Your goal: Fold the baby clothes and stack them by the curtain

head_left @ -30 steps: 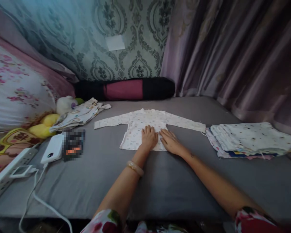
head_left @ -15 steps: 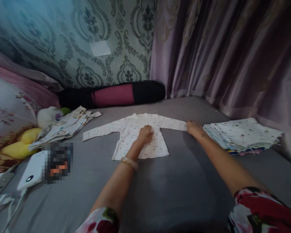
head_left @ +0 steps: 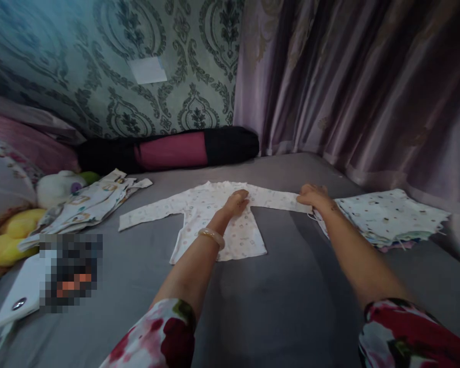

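A small white long-sleeved shirt [head_left: 203, 204] with a faint print lies spread on the grey bed, its collar at the far side and its sleeves stretched out to both sides. My left hand [head_left: 237, 201] is at the chest near the right-hand shoulder, fingers bent together on the fabric; the fingertips are partly hidden. At the end of the right-hand sleeve, my right hand [head_left: 313, 196] is closed over the upper edge near the cuff. Just beyond that hand is a stack of folded printed clothes [head_left: 394, 214].
On the left lie more printed clothes [head_left: 88, 202], a yellow plush toy [head_left: 19, 230] and a white device [head_left: 23, 289] with a cable, beside a blurred-out patch. A long black and maroon bolster [head_left: 172, 151] runs along the wall. Curtains [head_left: 310, 76] hang at the right.
My left hand has moved from flat on the chest up toward the right-hand shoulder, its fingers now drawn together. My right hand has shifted slightly right at the cuff. The view has turned slightly right.
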A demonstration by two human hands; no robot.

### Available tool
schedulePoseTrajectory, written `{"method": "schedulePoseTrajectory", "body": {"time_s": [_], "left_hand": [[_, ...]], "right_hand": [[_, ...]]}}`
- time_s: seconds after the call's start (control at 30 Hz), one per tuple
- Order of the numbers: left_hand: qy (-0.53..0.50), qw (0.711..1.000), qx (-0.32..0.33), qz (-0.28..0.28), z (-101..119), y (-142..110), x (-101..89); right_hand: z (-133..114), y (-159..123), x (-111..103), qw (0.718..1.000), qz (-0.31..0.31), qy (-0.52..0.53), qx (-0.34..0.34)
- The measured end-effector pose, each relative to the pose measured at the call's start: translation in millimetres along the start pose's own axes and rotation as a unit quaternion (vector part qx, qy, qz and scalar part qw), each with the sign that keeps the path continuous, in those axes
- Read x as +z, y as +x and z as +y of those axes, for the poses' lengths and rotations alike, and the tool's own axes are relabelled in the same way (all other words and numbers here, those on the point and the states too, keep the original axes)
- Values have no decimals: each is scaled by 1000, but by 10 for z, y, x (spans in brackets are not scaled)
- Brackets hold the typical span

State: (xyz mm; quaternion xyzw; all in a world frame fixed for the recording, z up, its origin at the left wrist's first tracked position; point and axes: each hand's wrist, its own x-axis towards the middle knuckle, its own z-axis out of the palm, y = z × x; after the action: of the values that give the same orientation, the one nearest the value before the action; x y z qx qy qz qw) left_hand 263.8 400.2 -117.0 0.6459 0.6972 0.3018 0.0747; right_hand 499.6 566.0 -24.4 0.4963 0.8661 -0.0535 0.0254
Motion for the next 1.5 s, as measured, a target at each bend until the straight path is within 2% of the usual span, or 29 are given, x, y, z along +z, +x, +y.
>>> {"method": "schedulePoseTrajectory", "body": {"time_s": [0.07,0.13,0.17,0.23,0.3,0.33,0.4,0.53,0.63,0.77,0.83,0.87,1.07,1.17,1.23,1.27,1.33,1.43,1.5], "left_hand": [[31,999,-28,-18,46,18,-17],[59,996,-62,-31,102,15,-39],[69,994,-78,-33,129,10,-49],[84,990,-106,-34,171,0,-69],[98,986,-129,-40,189,-1,-90],[104,984,-135,-47,189,4,-102],[113,983,-133,-61,176,19,-132],[127,980,-124,-85,151,59,-203],[136,977,-127,-103,168,95,-261],[133,973,-132,-134,212,149,-353],[126,972,-128,-151,212,177,-394],[122,972,-125,-157,203,193,-410],[85,967,-130,-203,83,333,-453],[66,964,-133,-220,54,431,-475],[67,960,-146,-231,46,497,-482],[71,957,-153,-237,41,528,-479],[78,953,-165,-241,18,576,-457],[65,959,-173,-214,-45,606,-393],[47,965,-172,-193,-90,592,-355]], "right_hand": [[-15,6,-63,995,8,99,24],[-80,-5,-101,962,50,264,35],[-130,-14,-109,929,76,360,39],[-251,-28,-105,836,118,532,60],[-383,-25,-89,746,154,642,90],[-447,-15,-80,711,169,674,109],[-567,16,-71,659,175,719,132],[-779,76,-88,555,106,817,117],[-928,95,-104,470,88,873,101],[-1108,97,-76,403,104,905,84],[-1180,89,-45,387,128,909,82],[-1210,85,-28,391,140,906,74],[-1326,50,-3,464,184,866,-34],[-1393,-2,-57,513,171,838,-72],[-1470,-48,-95,529,144,832,-81],[-1519,-71,-108,525,129,837,-82],[-1629,-105,-116,500,98,857,-82],[-1777,-115,-88,454,64,886,-70],[-1832,-93,-54,440,53,895,-58]]}}
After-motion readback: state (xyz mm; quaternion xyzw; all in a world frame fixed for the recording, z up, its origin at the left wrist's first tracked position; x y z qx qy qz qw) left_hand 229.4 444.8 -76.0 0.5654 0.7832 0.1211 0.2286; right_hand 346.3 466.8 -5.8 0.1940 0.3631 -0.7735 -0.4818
